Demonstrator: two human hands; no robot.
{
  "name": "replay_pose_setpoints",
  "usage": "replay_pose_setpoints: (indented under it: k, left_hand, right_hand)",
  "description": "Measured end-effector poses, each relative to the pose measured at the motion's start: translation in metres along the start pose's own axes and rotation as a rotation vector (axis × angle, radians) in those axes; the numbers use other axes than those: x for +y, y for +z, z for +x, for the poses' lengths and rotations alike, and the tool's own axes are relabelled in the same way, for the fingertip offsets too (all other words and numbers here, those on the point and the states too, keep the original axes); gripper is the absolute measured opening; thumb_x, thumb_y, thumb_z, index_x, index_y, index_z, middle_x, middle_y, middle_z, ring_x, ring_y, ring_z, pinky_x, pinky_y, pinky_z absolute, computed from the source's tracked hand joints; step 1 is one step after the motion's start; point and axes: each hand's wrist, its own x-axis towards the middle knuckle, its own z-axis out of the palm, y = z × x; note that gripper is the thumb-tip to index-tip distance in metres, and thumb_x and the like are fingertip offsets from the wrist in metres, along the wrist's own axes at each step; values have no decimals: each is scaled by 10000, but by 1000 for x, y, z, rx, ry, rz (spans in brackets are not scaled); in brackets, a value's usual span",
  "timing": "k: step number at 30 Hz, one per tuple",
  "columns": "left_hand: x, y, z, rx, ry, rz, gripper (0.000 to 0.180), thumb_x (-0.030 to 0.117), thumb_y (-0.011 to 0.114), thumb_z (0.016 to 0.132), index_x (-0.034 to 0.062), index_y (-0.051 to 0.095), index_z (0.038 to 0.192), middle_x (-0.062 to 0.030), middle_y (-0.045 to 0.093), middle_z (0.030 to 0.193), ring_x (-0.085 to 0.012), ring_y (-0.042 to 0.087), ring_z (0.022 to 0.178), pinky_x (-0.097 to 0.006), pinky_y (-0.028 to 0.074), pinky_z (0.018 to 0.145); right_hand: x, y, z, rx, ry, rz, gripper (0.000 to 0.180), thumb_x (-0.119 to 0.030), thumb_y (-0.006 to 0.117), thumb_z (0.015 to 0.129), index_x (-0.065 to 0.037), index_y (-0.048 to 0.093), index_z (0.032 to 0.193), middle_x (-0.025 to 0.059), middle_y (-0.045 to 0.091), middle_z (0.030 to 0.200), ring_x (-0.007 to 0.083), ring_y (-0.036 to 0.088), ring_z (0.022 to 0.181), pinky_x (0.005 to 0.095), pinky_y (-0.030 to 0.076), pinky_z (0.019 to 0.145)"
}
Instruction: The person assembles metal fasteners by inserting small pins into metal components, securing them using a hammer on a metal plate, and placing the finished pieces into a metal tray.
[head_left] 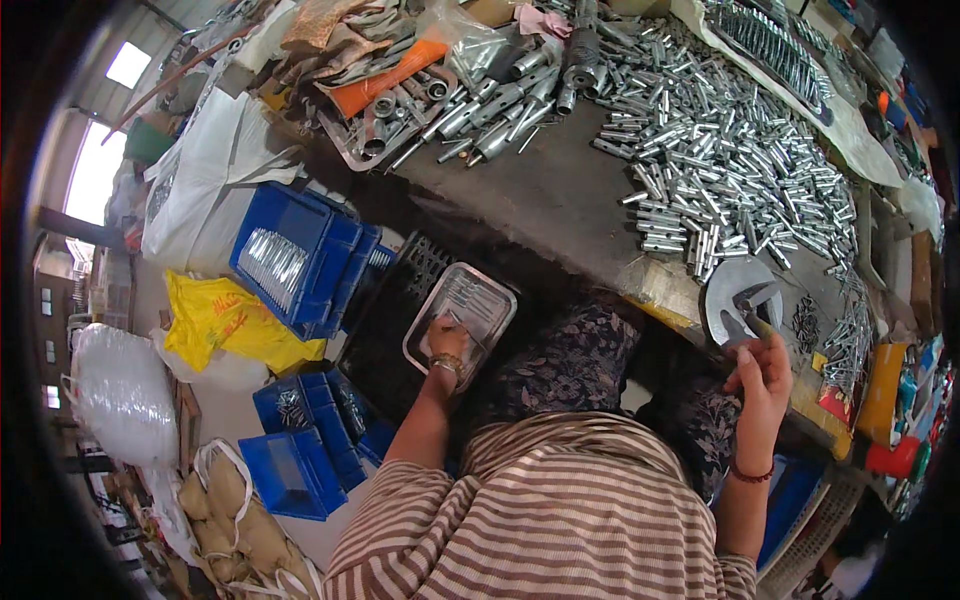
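Note:
My left hand (446, 339) reaches down into a shallow metal tray (412, 348) at my left thigh, its fingers curled together near the thin metal rods (478, 293) lying there. Whatever those fingers hold is too small to make out. Over the bench's near edge on the right, my right hand (762, 378) is raised with thumb and fingers drawn together. Just beyond its fingertips sits a round grey metal disc (716, 300) carrying a dark, angular metal piece (752, 298). What the right fingers grip is unclear.
A large heap of short silver metal tubes (730, 170) covers the bench's right side. Larger sleeves and rods (490, 110) lie at the back. Blue bins (290, 220) and a yellow bag (215, 315) stand on my left. Small dark parts (805, 320) lie beside the disc.

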Motion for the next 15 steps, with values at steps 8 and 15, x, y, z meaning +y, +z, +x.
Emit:
replay_pose_setpoints:
  k: [8, 15]
  left_hand:
    - [-9, 24, 39, -58, -370, -718, 310, 61, 710, 907, 136, 556, 1166, -118, 662, 866, -224, 627, 592, -349, 499, 499]
    - [-53, 8, 96, -468, -249, -703, 324, 414, 550, 995, 121, 641, 1099, -160, 645, 939, -367, 607, 758, -513, 521, 714]
  right_hand:
    - [4, -1, -1, 28, -29, -50, 408, -95, 631, 1042, -12, 594, 1439, 40, 702, 990, 44, 565, 672, 208, 460, 584]
    - [1, -2, -2, 17, 20, 12, 268, -78, 670, 1025, -11, 652, 1284, 46, 716, 989, 53, 603, 686, 218, 499, 587]
